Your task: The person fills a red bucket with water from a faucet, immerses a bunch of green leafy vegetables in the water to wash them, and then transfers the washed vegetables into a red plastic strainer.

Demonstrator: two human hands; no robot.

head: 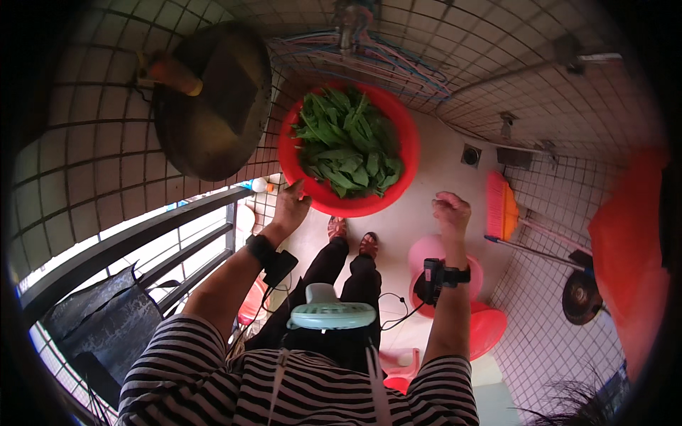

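Green leafy vegetables [349,144] fill a round red plastic basin [407,178] in front of me. At the basin's near left rim is my left hand [291,209]. Its fingertips overlap the rim in view, and whether they grip it I cannot tell. My right hand [452,212] is held apart from the basin, to its right. Its fingers are curled in and nothing shows in them. A pale green portable fan [333,315] hangs at my front on a strap.
Left are a metal railing [176,231], a grey bag [106,314] and a large wok [213,154] on the tiled wall. Hangers [394,64] hang beyond the basin. Right stand a pink bucket [471,277], a red basin [487,330] and a pink-bristled broom [501,205]. A floor drain [471,155] lies beyond.
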